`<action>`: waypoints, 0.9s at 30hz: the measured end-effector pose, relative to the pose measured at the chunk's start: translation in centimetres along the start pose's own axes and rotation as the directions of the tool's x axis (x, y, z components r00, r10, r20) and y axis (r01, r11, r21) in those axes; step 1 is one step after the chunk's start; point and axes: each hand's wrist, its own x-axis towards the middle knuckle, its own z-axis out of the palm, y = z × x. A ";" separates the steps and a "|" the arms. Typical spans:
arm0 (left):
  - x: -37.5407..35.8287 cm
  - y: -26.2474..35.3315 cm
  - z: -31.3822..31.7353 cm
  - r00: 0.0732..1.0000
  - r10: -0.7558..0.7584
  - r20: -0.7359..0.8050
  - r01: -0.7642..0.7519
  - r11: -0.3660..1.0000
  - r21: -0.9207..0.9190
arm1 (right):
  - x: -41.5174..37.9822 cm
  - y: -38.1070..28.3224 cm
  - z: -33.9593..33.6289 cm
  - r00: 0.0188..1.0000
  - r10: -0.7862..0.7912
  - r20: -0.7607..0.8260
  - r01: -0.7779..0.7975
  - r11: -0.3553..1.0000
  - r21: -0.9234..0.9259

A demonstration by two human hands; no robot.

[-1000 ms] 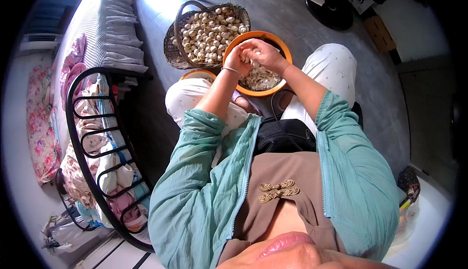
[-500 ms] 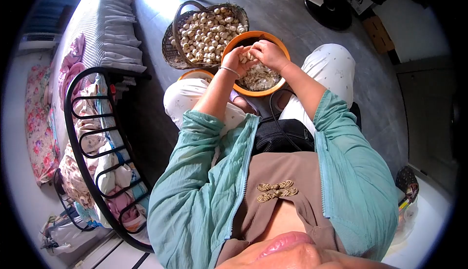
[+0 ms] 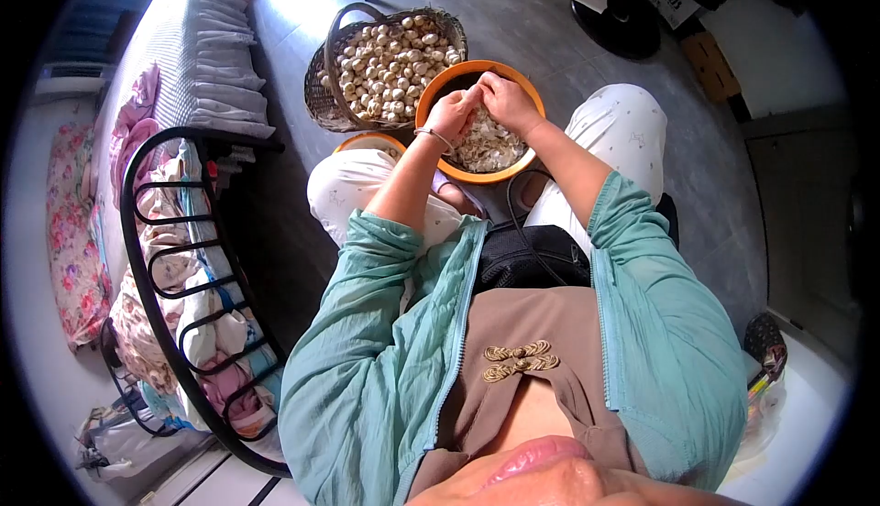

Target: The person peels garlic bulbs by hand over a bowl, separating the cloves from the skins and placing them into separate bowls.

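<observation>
Over an orange-rimmed bowl [image 3: 490, 177], my left hand [image 3: 452, 114] and my right hand [image 3: 509, 103] meet with their fingertips pressed together. Both are closed around garlic, which the fingers mostly hide. Papery garlic skins [image 3: 488, 147] lie in the bowl beneath them. Left of the bowl and touching or almost touching it, a wicker basket [image 3: 328, 110] with a hooped handle is heaped with whole garlic bulbs [image 3: 394, 66]. A second, smaller orange-rimmed container [image 3: 367, 139] shows partly behind my left knee.
A bed with a ruffled cover [image 3: 215, 57] runs along the left. Its black metal frame [image 3: 137, 203] curves close to my left arm, with clothes piled behind. A dark round base [image 3: 623, 29] stands on the grey floor at the upper right. A black cord [image 3: 513, 199] loops near my lap.
My hands have drawn closer together and my left fingers have curled in. The pale garlic visible between them before is now mostly covered.
</observation>
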 end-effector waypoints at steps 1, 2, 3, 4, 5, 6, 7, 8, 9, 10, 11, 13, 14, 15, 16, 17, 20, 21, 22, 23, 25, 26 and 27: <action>-0.2 0.1 0.1 1.000 0.000 -0.001 0.000 1.000 -0.001 | 0.0 0.2 0.1 1.000 -0.001 0.001 0.001 1.000 -0.001; -0.4 0.2 0.1 0.999 0.041 -0.010 -0.040 0.999 0.027 | 0.1 0.5 0.1 0.999 0.023 0.041 -0.023 1.000 -0.014; -0.6 0.3 0.2 0.997 0.081 -0.018 -0.080 0.995 0.056 | 0.1 0.8 0.2 0.996 0.048 0.080 -0.046 0.999 -0.028; -0.2 -0.1 0.0 0.996 0.082 -0.019 -0.081 0.995 0.055 | 0.1 0.9 0.1 0.996 0.047 0.080 -0.045 0.999 -0.028; 0.4 -0.7 -0.3 0.979 0.201 -0.027 -0.193 0.967 0.169 | 0.0 1.0 0.1 0.996 -0.034 0.077 0.036 0.999 -0.017; 0.9 -1.4 -0.5 0.948 0.316 -0.022 -0.298 0.913 0.280 | 0.0 1.1 0.0 0.991 -0.115 0.074 0.116 0.993 -0.007; 0.6 -1.0 -0.3 0.948 0.318 -0.019 -0.300 0.912 0.281 | 0.0 1.0 -0.1 0.991 -0.115 0.070 0.115 0.993 -0.007; 0.3 -0.6 -0.1 0.962 0.270 -0.035 -0.258 0.946 0.197 | 0.1 0.8 -0.1 0.990 -0.124 0.061 0.125 0.992 -0.017; 0.0 -0.2 0.0 0.974 0.220 -0.047 -0.214 0.971 0.111 | 0.1 0.6 -0.1 0.990 -0.133 0.052 0.134 0.991 -0.026; 0.4 -0.7 0.1 0.974 0.222 -0.047 -0.215 0.970 0.113 | 0.2 0.6 0.0 0.990 -0.134 0.051 0.136 0.990 -0.026; 0.8 -1.3 0.1 0.956 0.289 -0.057 -0.279 0.951 0.134 | 0.2 0.5 0.1 0.988 -0.155 0.017 0.155 0.988 0.008; 1.5 -2.2 -0.1 0.933 0.355 -0.065 -0.342 0.926 0.157 | 0.2 0.0 -0.1 0.984 -0.175 -0.017 0.176 0.983 0.042; 1.7 -2.6 -0.3 0.910 0.411 -0.050 -0.399 0.903 0.158 | 0.1 -0.5 -0.5 0.985 -0.168 0.032 0.165 0.984 0.072; 2.0 -3.0 -0.5 0.885 0.465 -0.034 -0.455 0.877 0.157 | 0.0 -0.9 -0.8 0.984 -0.161 0.080 0.153 0.983 0.101; 1.7 -2.7 -0.3 0.884 0.465 -0.034 -0.455 0.876 0.158 | 0.0 -0.8 -0.9 0.984 -0.162 0.080 0.154 0.983 0.102; 1.4 -2.4 0.0 0.916 0.399 -0.040 -0.396 0.915 0.071 | 0.1 -0.8 -0.9 0.984 -0.136 0.113 0.121 0.984 0.130; 0.8 -1.9 0.0 0.851 0.524 -0.013 -0.516 0.841 0.164 | -0.2 -0.4 -0.4 0.986 -0.092 0.142 0.055 0.968 0.244; 0.7 -1.9 0.0 0.726 0.686 0.047 -0.660 0.676 0.328 | -0.3 -0.3 -0.2 0.987 -0.073 0.144 0.023 0.944 0.328; 0.1 -1.3 0.2 0.726 0.687 0.046 -0.660 0.675 0.329 | -0.4 -0.2 -0.1 0.987 -0.075 0.144 0.024 0.944 0.328; -0.7 -0.4 0.5 0.870 0.492 -0.008 -0.487 0.864 0.130 | -0.5 -0.1 -0.2 0.990 0.006 0.143 -0.062 0.918 0.392; -1.2 0.1 0.7 0.965 0.263 -0.011 -0.263 0.961 -0.081 | -0.7 -0.7 -0.4 0.985 0.085 0.149 -0.145 0.880 0.453; -1.1 0.0 0.7 0.965 0.264 -0.012 -0.263 0.958 -0.116 | -0.8 -1.3 -0.7 0.966 0.154 0.206 -0.244 0.803 0.543; -0.9 -0.1 0.8 0.964 0.265 -0.013 -0.264 0.953 -0.152 | -0.9 -1.9 -1.1 0.939 0.214 0.269 -0.339 0.710 0.618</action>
